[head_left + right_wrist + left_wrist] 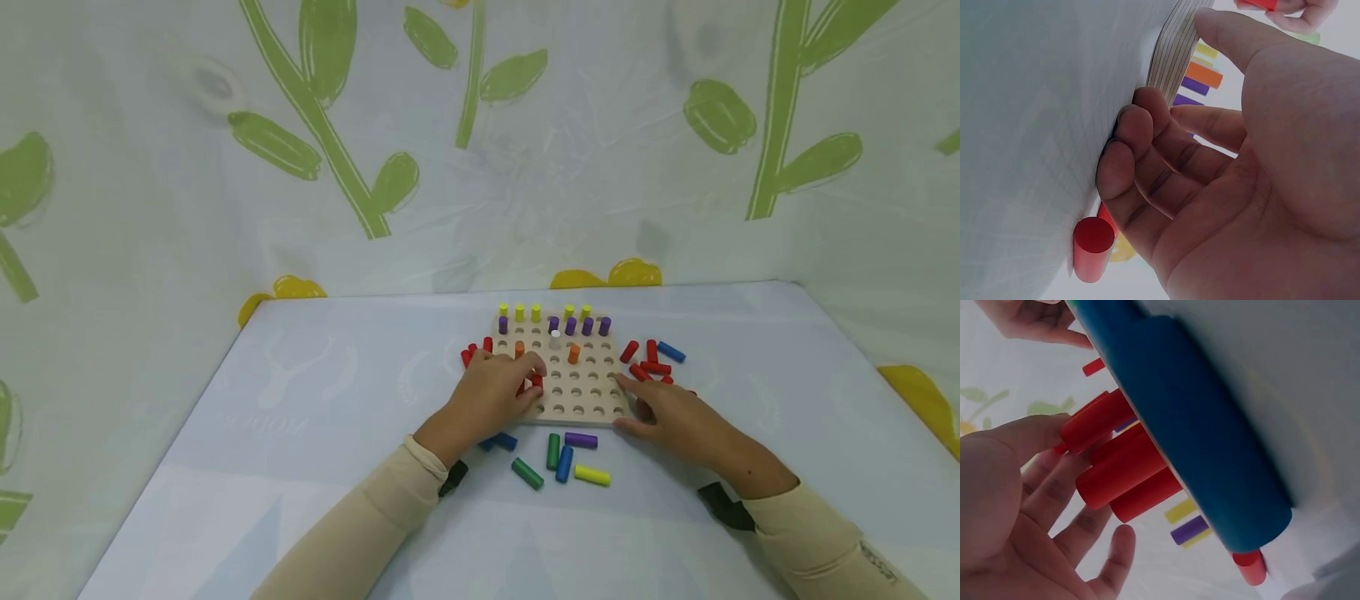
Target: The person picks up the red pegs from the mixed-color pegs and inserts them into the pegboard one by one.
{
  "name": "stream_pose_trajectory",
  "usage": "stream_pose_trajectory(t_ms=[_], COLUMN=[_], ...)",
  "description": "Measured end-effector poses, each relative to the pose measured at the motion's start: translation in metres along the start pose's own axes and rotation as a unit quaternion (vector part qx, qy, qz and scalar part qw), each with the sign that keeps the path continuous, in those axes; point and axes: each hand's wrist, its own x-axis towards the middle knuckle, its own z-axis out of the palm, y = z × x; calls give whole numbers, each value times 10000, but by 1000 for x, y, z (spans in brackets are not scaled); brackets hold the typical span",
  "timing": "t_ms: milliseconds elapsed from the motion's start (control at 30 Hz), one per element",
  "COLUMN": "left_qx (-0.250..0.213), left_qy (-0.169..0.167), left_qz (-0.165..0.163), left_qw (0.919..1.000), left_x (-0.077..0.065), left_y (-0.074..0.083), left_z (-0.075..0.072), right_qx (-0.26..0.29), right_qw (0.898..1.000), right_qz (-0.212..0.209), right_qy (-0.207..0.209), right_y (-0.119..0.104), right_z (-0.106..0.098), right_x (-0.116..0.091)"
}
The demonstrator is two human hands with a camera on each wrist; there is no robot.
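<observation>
Beige sleeves point(352, 525) come in closest, in front of the wooden peg board point(566, 401). Board lies flat on the pale worktop point(225, 450), rows of round holes on top. Left hand point(491, 392) over the board's left part: grip nearly closed, thumb and finger pinching a red peg point(537, 381), other fingers spread loosely. Can't tell from here how deep that peg sits. More red pegs point(1121, 478) close to those fingers, ends pointing up from the board. Right hand point(671, 417) at the board's front right corner: grip loose, thumb and index wide apart and touching the board, other fingers bent beside its edge.

On the board: five yellow pegs point(520, 312) upright along the far row, five purple pegs point(571, 325) just in front of them, then one white peg point(555, 339) and two orange pegs point(573, 354).

Off the board, loose pegs. At its left edge, a few reds, partly hidden by the hand. Right of it, a scatter of reds plus one blue peg point(671, 352). In front, two green pegs point(527, 473), several blues, a purple and a yellow, all lying down. Behind the board, a white backdrop point(600, 183) with green leaves and yellow shapes.
</observation>
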Motion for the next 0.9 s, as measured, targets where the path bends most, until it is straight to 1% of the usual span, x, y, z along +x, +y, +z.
stream_pose_trajectory(t_ms=[267,700,900], left_qx=[-175,-364,-398], left_qy=[17,64,133], left_qz=[-108,-237,-230], left_qw=[9998,9990,9989], left_x=[1,2,2], left_y=[-1,1,1], left_z=[1,2,4], right_qx=[-6,-7,-46], right_qw=[10000,10000,10000], right_qz=[40,-16,-47], right_qy=[-80,-40,-7], right_y=[0,1,2], right_z=[0,1,1], right_x=[2,1,1])
